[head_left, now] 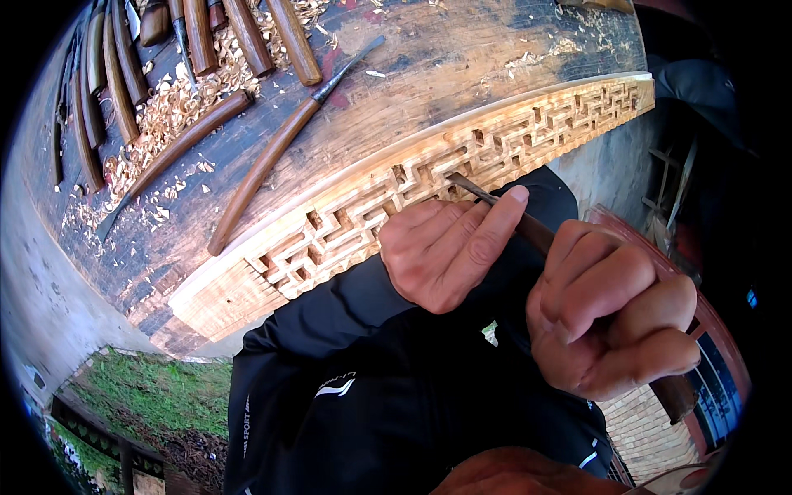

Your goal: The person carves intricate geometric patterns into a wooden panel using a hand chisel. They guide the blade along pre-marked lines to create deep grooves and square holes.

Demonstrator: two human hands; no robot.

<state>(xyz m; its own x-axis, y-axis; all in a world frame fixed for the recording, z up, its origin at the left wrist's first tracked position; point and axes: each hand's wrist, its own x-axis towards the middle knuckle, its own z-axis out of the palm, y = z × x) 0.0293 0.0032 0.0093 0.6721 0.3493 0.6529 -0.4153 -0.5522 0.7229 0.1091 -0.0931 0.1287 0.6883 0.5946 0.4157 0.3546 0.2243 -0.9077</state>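
A long pale wooden board (223, 309), carved with an angular fretwork pattern, lies along the near edge of the workbench. My right hand (615, 313) is wrapped round the dark wooden handle of a chisel (536, 234), whose butt shows below my fist. The chisel's narrow metal blade slants down to the left, its tip in a recess of the carving. My left hand (450, 252) rests on the board's near edge, its fingers closed against the blade close to the tip. The undersides of those fingers are hidden.
On the dark, worn workbench (429, 70), a wooden-handled chisel (268, 165) lies just behind the board. Another chisel (177, 153) is farther left. Several more tools (198, 37) lie at the far left among curled wood shavings (177, 107). Grass (165, 388) shows below the bench.
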